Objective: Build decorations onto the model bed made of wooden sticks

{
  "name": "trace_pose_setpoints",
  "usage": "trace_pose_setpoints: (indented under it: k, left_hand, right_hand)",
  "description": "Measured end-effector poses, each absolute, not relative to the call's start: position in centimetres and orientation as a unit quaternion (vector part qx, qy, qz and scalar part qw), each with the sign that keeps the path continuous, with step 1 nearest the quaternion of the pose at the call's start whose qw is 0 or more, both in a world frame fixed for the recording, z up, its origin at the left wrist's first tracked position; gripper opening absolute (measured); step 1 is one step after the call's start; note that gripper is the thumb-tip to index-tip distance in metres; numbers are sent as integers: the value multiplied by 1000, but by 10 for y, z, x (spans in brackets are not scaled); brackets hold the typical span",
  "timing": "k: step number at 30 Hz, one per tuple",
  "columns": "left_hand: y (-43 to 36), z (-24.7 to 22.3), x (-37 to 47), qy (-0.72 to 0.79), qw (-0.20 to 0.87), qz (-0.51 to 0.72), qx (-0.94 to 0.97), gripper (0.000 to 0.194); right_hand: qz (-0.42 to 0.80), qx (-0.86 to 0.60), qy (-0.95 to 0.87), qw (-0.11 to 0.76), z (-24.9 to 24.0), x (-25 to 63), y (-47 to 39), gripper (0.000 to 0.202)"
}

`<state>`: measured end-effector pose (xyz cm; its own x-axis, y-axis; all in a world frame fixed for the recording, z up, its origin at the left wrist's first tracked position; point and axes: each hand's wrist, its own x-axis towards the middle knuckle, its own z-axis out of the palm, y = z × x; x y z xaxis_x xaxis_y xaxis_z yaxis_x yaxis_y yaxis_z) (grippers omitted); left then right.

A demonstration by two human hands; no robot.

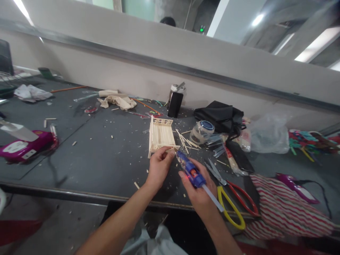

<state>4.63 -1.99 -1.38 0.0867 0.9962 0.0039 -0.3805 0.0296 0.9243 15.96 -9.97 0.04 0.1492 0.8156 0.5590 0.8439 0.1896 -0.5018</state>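
A small frame of pale wooden sticks point(163, 134), with a slatted bed and raised ends, stands on the dark table. At its near end is my left hand point(160, 164), thumb and fingers pinched together by the near rail; what they grip is too small to make out. My right hand point(200, 186) is wrapped round a blue hot glue gun point(190, 168) with a clear glue stick out of its back. The gun's nozzle points at the near right corner of the frame, close to my left fingertips.
Loose sticks point(187, 141) and a clear jar point(202, 131) lie right of the frame. Scissors point(231, 198) with red and yellow handles rest beside my right hand, near striped cloth point(281, 209). A phone point(175, 104) leans behind; a purple power strip point(29, 145) lies far left.
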Motion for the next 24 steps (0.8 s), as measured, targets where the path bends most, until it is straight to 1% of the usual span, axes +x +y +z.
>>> trace_pose_setpoints:
  k: [14,24]
  left_hand:
    - [-18,-16,47,381,602,566,414,22]
    - [-18,-15,47,381,607,574,396,19]
  right_hand:
    - [-17,-626,-653,427,0,159,-97,35]
    - [-23,-635,-656,407,1,160,-97,35]
